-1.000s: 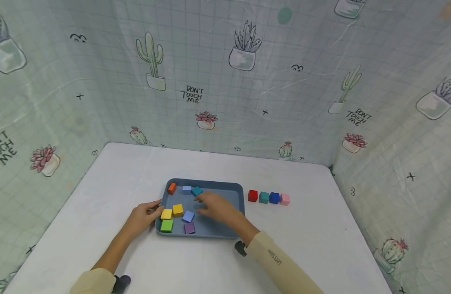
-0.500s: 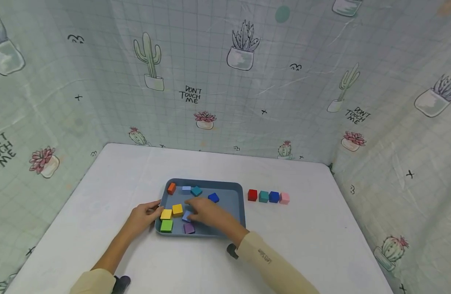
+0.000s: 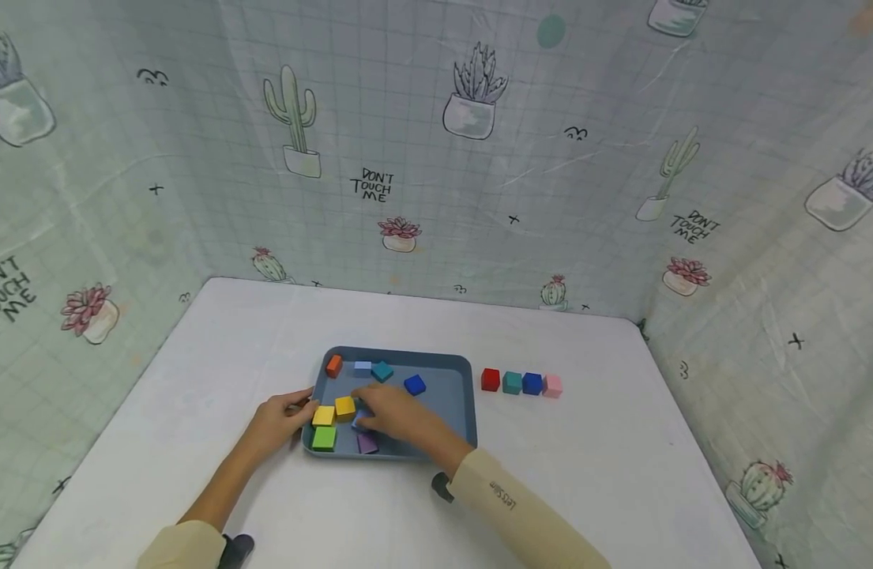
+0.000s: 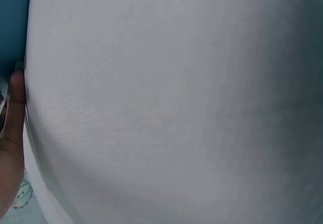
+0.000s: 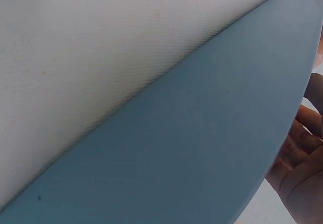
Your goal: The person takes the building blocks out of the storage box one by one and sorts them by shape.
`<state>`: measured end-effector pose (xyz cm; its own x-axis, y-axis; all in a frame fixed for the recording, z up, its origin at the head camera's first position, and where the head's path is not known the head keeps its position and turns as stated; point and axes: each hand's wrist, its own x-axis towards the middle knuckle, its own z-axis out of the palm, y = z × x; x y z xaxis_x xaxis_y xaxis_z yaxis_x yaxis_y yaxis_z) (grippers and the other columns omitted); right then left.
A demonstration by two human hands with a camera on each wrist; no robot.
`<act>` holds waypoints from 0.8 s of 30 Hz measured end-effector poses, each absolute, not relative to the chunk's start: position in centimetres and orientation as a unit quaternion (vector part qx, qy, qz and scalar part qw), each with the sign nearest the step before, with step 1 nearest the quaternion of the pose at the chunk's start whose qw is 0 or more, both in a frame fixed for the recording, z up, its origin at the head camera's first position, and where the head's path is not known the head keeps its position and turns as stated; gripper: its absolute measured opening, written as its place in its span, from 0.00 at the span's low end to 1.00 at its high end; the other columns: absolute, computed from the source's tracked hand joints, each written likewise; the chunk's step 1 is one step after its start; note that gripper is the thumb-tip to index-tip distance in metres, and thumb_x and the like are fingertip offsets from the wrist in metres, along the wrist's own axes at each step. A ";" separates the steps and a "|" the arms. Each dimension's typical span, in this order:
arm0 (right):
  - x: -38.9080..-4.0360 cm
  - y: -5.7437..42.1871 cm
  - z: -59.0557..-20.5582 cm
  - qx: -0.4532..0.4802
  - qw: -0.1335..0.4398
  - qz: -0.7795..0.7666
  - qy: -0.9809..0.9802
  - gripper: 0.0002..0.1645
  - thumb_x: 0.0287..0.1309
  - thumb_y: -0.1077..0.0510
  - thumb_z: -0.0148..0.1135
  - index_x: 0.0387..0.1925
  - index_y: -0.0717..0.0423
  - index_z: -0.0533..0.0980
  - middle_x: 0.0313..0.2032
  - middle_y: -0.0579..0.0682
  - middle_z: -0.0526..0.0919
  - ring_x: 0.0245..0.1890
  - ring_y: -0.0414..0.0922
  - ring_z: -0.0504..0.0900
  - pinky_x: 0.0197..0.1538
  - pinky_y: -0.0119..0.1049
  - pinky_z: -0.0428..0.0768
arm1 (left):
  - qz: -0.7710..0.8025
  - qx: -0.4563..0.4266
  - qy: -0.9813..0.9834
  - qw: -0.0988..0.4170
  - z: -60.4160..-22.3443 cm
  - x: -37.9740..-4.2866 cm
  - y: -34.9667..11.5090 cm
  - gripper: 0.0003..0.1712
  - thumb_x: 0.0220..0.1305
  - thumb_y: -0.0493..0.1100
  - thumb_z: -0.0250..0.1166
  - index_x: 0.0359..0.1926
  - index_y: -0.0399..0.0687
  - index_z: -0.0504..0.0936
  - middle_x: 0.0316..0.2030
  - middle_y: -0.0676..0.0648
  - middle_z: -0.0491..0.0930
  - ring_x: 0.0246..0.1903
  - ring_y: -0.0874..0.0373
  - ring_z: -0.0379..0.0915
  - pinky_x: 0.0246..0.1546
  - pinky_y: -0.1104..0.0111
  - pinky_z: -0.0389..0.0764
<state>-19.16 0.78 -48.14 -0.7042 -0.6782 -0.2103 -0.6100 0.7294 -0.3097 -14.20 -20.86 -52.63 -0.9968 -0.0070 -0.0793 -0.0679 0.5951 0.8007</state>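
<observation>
A blue-grey tray (image 3: 436, 357) lies on the white table. My left hand (image 3: 278, 419) holds its left rim, thumb over the edge; in the left wrist view a finger (image 4: 16, 93) lies along the outer wall. My right hand (image 3: 393, 411) reaches into the tray, thumb and fingers around a light-blue block (image 3: 360, 419) that they partly hide. Close by sit a darker yellow block (image 3: 345, 408) and a purple block (image 3: 367, 444). A lighter yellow block (image 3: 324, 416) and a green block (image 3: 325, 438) stand in the left front corner.
Farther back in the tray are an orange block (image 3: 334, 365), another light-blue block (image 3: 363, 368), a teal block (image 3: 382, 371) and a dark-blue block (image 3: 415, 385). Right of the tray stands a row: red cube (image 3: 490, 379), teal cube (image 3: 512, 382), blue cube (image 3: 532, 383), pink cube (image 3: 553, 386).
My right hand has moved left and toward me across the tray, away from the dark-blue block, now uncovered, and onto the front light-blue block. My left hand stays at the rim.
</observation>
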 end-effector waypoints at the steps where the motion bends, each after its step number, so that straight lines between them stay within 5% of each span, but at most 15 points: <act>1: -19.2 0.7 -48.1 -0.350 0.158 -0.107 0.917 0.30 0.58 0.48 0.64 0.62 0.47 0.70 0.56 0.42 0.75 0.54 0.36 0.73 0.53 0.29 0.70 | 0.450 -0.020 0.892 0.033 -52.7 -14.2 -20.9 0.30 0.65 0.49 0.60 0.60 0.31 0.71 0.48 0.36 0.78 0.41 0.51 0.78 0.37 0.64 0.78; 24: -19.5 0.0 -49.3 -0.356 0.134 -0.096 0.920 0.27 0.61 0.46 0.60 0.59 0.48 0.71 0.53 0.42 0.77 0.51 0.36 0.74 0.52 0.30 0.72 | 0.447 -0.019 0.894 0.025 -53.2 -14.3 -20.9 0.29 0.65 0.49 0.61 0.59 0.32 0.72 0.47 0.38 0.79 0.36 0.56 0.77 0.32 0.69 0.76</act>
